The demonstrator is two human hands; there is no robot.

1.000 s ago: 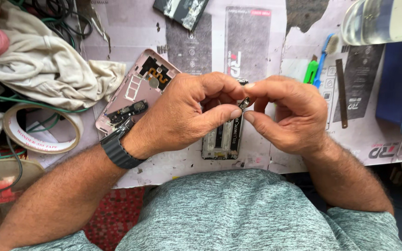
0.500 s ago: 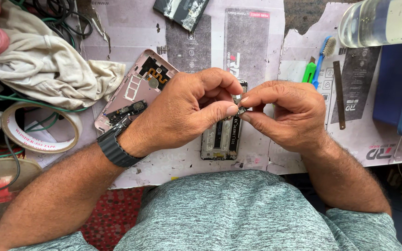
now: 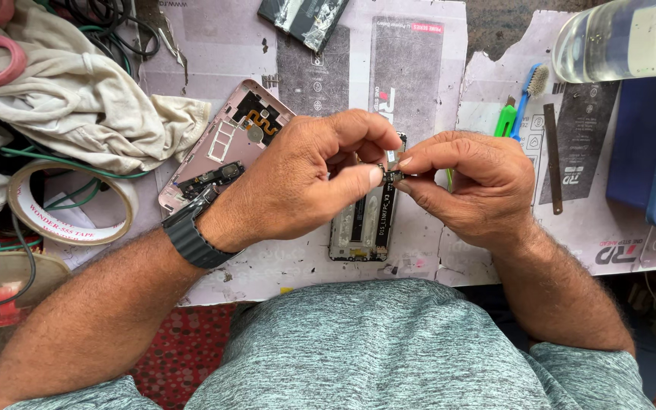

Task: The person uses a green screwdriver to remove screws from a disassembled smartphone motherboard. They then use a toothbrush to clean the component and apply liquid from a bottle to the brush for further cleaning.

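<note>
Roll of tape point(image 3: 70, 203): lay at the left edge of the bench, a pale ring whose inner band carried red lettering.
Dark packet point(image 3: 307, 17): lay at the top centre, a flat black rectangle with a shiny wrapper, partly cut off by the frame.
Printed sheets point(image 3: 411, 68): covered the bench top, white with grey-black rectangular panels and small red marks.
Bottle point(image 3: 624, 38): lay at the top right, clear, with a pale label.
</note>
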